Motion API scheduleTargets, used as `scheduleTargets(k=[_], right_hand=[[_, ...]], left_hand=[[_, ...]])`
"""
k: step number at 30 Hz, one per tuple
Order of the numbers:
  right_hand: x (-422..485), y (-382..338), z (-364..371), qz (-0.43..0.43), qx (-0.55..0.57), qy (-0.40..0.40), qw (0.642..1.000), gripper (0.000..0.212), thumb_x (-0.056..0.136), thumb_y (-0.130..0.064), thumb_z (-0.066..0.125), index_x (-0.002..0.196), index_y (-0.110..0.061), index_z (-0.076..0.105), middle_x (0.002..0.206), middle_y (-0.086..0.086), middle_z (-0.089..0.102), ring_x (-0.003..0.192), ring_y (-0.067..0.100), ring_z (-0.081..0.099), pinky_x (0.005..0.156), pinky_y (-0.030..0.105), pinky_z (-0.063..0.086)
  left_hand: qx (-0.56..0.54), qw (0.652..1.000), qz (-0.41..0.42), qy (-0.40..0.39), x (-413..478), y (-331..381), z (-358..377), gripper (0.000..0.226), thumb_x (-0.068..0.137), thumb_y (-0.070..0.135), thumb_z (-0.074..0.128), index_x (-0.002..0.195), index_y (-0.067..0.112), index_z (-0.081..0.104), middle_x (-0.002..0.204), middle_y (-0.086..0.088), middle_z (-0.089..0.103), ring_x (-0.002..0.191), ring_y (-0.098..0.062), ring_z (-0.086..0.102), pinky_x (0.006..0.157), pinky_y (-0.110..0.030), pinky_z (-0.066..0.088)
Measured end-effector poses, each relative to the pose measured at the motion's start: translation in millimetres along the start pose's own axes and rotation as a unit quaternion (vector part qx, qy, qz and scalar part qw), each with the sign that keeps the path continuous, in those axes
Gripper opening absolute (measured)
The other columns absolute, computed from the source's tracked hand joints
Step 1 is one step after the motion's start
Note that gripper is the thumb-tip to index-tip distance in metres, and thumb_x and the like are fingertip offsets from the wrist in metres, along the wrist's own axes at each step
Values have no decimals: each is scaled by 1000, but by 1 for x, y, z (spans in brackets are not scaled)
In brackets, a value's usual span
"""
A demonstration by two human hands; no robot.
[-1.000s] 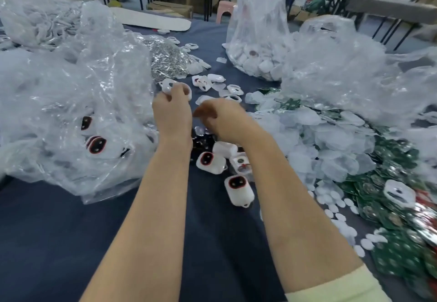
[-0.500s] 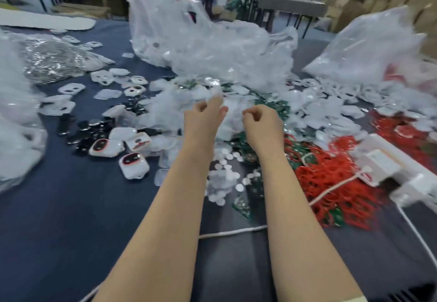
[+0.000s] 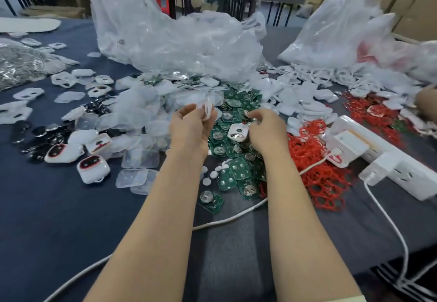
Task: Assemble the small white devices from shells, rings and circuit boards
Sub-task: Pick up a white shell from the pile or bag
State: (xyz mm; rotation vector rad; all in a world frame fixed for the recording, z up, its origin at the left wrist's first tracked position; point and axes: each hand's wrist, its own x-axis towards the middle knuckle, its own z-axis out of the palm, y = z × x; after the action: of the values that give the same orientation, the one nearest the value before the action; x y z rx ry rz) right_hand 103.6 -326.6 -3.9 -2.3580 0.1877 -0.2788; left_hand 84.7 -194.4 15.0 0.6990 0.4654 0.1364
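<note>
Right hand [image 3: 267,131] has dropped onto circuit boards [image 3: 236,171], apparently pinching 1.

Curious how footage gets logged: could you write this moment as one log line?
left hand: holds white shell | right hand: curled over circuit boards, grip unclear | stage: picking parts

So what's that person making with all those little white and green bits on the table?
A person is putting together small white devices by hand. The left hand holds a white shell up over the table. The right hand reaches into the pile of green circuit boards with its fingers curled; whether it has picked one up is unclear. Red rings lie heaped to the right, and a few finished devices sit to the left.
</note>
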Motion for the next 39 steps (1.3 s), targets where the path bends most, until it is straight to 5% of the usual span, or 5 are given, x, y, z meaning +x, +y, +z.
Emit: scheduleTargets(k=[5,15,22,26,39], right_hand=[[5,11,-15,43,-95,-32,994,27,89,-10,54,113,-12,65,115,10,65,105,29,59,89,33,48],[5,9,-3,41,-116,-27,992,14,93,-26,57,102,-24,68,111,3,66,106,27,57,94,43,46],[3,-2,-4,-28,74,110,991,20,97,-19,49,106,-10,65,102,5,66,96,20,60,76,25,41],[-4,-35,1,-42,250,18,967,14,96,-11,51,105,-16,61,85,-2,68,75,10,65,77,27,54],[-36,-67,71,-95,306,-64,945,21,92,-6,56,90,-23,69,84,-2,68,72,15,66,75,37,57]], left_hand=[[55,998,11,7,2,-5,0,21,94,-4,53,114,-5,54,116,-19,59,100,-24,66,68,-18,56],[114,993,-5,-41,-4,-16,0,21,98,4,51,118,0,48,90,-13,63,55,-8,69,40,-15,47],[127,990,9,-59,0,-8,-7,29,96,3,55,123,-2,50,93,-11,65,70,-14,70,55,-17,55],[167,984,63,-27,4,6,-19,21,95,3,55,115,8,50,103,-12,63,80,-18,68,61,-18,56],[377,896,233,15,9,35,-82,16,94,11,56,102,22,47,93,-7,70,85,-21,71,80,-41,57]])
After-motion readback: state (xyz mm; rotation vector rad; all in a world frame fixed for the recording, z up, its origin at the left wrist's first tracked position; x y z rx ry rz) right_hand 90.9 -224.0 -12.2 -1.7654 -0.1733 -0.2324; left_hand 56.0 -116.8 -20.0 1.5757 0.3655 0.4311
